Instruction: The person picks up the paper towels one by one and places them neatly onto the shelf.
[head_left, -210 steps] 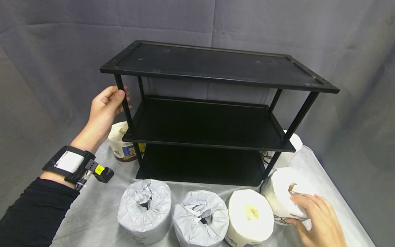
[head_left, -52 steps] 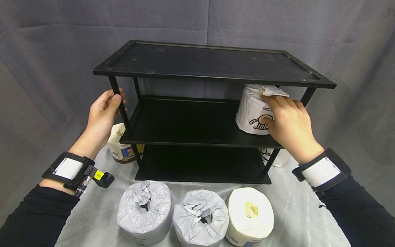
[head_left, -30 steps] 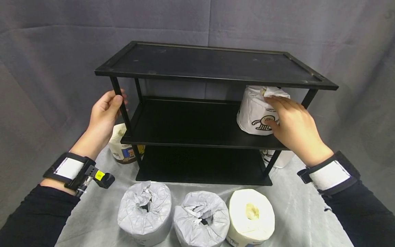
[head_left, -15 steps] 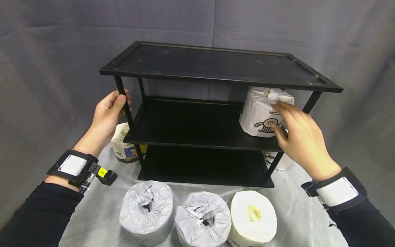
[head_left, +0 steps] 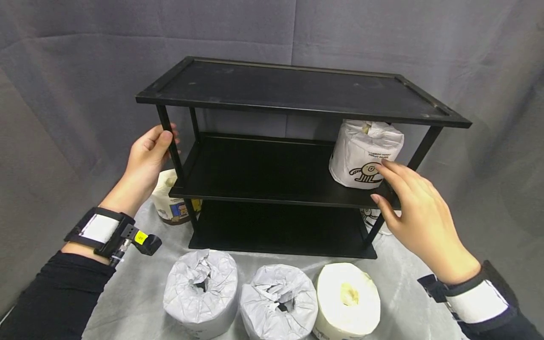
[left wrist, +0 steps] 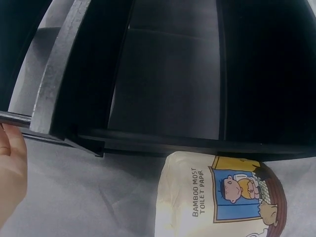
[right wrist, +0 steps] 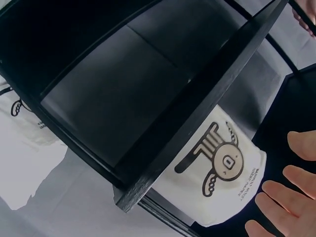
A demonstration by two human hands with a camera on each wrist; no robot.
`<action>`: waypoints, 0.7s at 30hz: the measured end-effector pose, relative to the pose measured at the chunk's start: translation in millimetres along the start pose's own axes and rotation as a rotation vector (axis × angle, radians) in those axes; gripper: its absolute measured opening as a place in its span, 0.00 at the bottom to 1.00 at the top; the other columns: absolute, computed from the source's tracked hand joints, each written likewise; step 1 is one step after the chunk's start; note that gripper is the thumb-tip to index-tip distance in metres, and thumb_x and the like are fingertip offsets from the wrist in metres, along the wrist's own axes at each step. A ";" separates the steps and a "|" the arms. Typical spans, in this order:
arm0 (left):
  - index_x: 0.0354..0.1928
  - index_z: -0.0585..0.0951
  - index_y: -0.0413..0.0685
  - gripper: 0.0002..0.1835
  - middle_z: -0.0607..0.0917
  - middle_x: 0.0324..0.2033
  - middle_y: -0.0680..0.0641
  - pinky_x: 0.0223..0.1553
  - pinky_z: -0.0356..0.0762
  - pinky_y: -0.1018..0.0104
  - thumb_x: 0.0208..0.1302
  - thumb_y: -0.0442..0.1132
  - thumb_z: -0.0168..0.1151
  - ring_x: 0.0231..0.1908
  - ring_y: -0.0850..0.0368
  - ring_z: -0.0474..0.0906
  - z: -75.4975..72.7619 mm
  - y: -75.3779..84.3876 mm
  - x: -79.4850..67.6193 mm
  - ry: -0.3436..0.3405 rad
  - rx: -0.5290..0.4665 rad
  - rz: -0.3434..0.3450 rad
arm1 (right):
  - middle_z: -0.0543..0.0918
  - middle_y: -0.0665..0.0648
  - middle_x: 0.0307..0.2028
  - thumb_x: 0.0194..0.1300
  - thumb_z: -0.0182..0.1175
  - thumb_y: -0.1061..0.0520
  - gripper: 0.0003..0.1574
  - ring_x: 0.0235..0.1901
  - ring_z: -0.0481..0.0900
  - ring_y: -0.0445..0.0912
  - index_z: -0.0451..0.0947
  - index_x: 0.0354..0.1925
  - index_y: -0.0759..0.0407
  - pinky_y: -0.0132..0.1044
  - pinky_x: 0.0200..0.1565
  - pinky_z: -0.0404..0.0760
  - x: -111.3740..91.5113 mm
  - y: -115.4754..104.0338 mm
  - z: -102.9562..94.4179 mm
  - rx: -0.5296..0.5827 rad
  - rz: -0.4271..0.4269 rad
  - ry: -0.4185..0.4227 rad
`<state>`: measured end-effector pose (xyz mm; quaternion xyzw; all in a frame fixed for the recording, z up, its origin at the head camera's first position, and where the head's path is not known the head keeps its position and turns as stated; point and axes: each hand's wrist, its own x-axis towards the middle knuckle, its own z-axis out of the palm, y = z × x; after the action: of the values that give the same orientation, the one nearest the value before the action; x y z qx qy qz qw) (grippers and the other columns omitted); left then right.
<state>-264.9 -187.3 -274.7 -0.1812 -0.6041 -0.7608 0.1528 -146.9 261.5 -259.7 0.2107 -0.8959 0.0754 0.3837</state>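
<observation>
My left hand grips the front left post of a black three-tier shelf rack. On the right end of its middle shelf stands a white wrapped toilet paper roll with a printed cartoon figure. My right hand is just in front of that roll and the front right post, fingers extended and holding nothing. In the right wrist view, its fingertips lie close to the roll's printed side; whether they touch it I cannot tell.
In front of the rack stand two grey-wrapped rolls and a cream roll. Another cream roll is behind the left post. A white roll is partly hidden behind the right post. A grey cloth hangs behind.
The right hand has moved the white toilet paper roll from the front right of the table onto the middle shelf, released it and drawn back down and right. The left hand keeps its grip.
</observation>
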 end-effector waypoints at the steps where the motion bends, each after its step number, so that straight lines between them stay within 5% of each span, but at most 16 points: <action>1: 0.42 0.79 0.51 0.07 0.79 0.36 0.56 0.39 0.78 0.80 0.63 0.38 0.56 0.40 0.62 0.72 -0.2 0.1 -0.1 -0.003 -0.012 0.001 | 0.79 0.64 0.57 0.52 0.63 0.60 0.34 0.56 0.73 0.58 0.72 0.60 0.60 0.58 0.55 0.72 -1.7 -2.0 -0.4 0.003 -0.006 0.004; 12: 0.44 0.78 0.50 0.07 0.77 0.36 0.55 0.37 0.81 0.79 0.64 0.37 0.56 0.39 0.62 0.72 -1.9 0.3 -3.3 -0.012 -0.044 0.004 | 0.80 0.62 0.55 0.49 0.64 0.59 0.36 0.56 0.73 0.56 0.73 0.60 0.59 0.54 0.57 0.72 -20.7 -16.1 -3.7 0.044 -0.069 -0.004; 18: 0.44 0.78 0.49 0.08 0.80 0.35 0.57 0.37 0.81 0.79 0.64 0.36 0.56 0.38 0.63 0.74 -0.5 -1.3 -2.2 -0.004 0.008 0.030 | 0.82 0.63 0.53 0.62 0.54 0.46 0.29 0.53 0.75 0.55 0.75 0.57 0.60 0.52 0.52 0.71 -36.4 -16.0 -4.9 0.103 -0.083 0.065; 21: 0.45 0.78 0.49 0.08 0.80 0.35 0.57 0.37 0.81 0.79 0.64 0.37 0.56 0.38 0.63 0.74 0.1 -2.1 -1.0 0.004 0.041 0.039 | 0.82 0.63 0.52 0.65 0.50 0.41 0.31 0.54 0.75 0.54 0.76 0.56 0.60 0.46 0.60 0.69 -44.9 -16.1 -6.6 0.122 -0.066 0.080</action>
<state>-265.0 -186.7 -277.0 -0.1884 -0.6157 -0.7455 0.1724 -107.9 263.4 -287.8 0.2598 -0.8663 0.1255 0.4078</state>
